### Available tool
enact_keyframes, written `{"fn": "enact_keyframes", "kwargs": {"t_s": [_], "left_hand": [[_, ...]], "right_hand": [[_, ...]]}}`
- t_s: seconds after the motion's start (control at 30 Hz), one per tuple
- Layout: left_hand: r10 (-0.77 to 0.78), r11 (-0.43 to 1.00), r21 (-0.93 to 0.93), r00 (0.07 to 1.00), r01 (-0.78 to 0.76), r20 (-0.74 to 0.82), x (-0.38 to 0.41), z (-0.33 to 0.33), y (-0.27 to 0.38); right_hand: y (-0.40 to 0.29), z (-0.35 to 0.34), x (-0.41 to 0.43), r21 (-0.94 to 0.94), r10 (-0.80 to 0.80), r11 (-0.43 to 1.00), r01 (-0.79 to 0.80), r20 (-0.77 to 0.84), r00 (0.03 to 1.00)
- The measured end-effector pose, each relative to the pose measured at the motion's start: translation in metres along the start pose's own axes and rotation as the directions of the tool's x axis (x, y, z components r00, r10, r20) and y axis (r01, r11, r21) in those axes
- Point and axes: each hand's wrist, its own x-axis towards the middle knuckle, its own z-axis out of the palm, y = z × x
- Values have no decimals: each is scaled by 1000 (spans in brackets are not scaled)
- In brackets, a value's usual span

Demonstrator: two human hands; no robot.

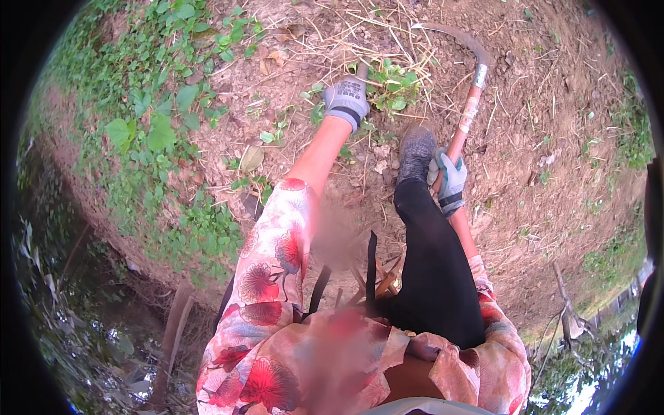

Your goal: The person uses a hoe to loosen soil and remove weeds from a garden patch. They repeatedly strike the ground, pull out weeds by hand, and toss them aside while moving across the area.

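Observation:
My right hand (450, 176), in a grey and teal work glove, grips the lower part of a sickle's wooden handle (471, 106). The sickle's curved, rust-brown blade (461, 36) lies above the soil, its bright tip pointing left towards dry stalks. My left hand (346, 98), in a grey glove bearing print, is at the ground beside a clump of green weeds (395, 85). A dark finger-like shape reaches up from that glove; whether it is a finger or an object is unclear. Dry straw (337, 52) is strewn just beyond the hand.
Low leafy plants (161, 124) cover the ground at the left. My shoe (416, 148) rests between the weed clump and my right hand. Wood pieces (386, 282) lie below me. A tree trunk (174, 332) stands lower left, and a bare branch (568, 306) lower right.

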Motion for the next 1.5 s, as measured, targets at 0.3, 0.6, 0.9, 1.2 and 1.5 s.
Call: {"fn": "enact_keyframes", "kwargs": {"t_s": [0.3,0.6,0.9,1.2,1.5], "left_hand": [[-58,991,-125,998,53,-32,-24,7,-19],[-533,844,-98,808,527,-252,-37,28,-127],[-326,933,-220,927,284,-186,-42,46,-105],[-549,-31,-994,830,104,104,-12,66,-167],[-211,-272,-957,965,97,158,34,-133,33]], "right_hand": [[1,-6,-4,-29,41,999,-41,6,999],[2,-3,-1,-39,49,998,-48,39,998],[4,-2,-1,-14,59,998,-58,19,998],[-4,-4,-9,-42,21,999,-21,-14,1000],[-12,20,-14,-97,23,995,-27,-41,999]]}}
